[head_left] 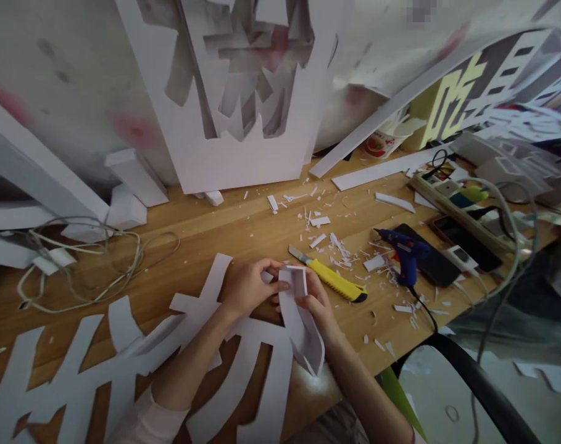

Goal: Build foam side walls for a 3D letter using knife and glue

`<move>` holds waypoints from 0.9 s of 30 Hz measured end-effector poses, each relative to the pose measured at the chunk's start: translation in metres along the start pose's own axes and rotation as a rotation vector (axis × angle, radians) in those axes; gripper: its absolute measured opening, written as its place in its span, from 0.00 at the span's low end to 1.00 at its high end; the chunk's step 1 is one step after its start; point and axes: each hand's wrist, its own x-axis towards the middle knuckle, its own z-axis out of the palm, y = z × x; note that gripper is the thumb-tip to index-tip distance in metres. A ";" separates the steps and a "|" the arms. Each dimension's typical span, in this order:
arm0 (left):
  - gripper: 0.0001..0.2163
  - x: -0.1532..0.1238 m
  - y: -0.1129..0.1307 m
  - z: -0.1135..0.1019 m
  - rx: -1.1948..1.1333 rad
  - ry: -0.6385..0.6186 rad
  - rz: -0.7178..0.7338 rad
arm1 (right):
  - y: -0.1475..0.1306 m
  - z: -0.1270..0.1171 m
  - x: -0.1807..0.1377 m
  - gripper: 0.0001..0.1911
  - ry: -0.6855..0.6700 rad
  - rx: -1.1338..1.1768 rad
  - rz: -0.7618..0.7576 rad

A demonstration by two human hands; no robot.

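Between my hands I hold a white foam board piece (303, 336) with raised walls, long and narrow, its lower end curved. My left hand (255, 285) pinches its upper left edge with thumb and fingers. Along the right wall, my right hand (319, 305) wraps round it, the thumb resting toward the inside. A yellow utility knife (338, 280) with its blade out lies just beyond my right hand. Under and beside my left forearm spreads a large white cut-out character (257, 357). Farther right rests a blue hot glue gun (407, 250), its nozzle pointing left.
White scraps (338, 246) litter the tabletop. A big white board with cut openings (238, 166) leans on the wall. Tangled cables (123, 277) lie at left. Phones (465, 240) and a power strip (460, 197) are at right, beside a black chair arm (479, 376). Another person sits at far right.
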 end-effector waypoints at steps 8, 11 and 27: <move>0.11 -0.012 0.043 -0.016 -0.032 0.118 0.107 | -0.034 0.017 -0.022 0.45 -0.191 -0.029 -0.023; 0.09 -0.022 0.083 -0.030 -0.108 0.181 0.261 | -0.067 0.028 -0.035 0.53 -0.300 -0.106 -0.085; 0.03 -0.041 0.160 -0.032 -0.021 0.157 0.861 | -0.095 0.029 -0.040 0.23 -0.307 -0.031 -0.156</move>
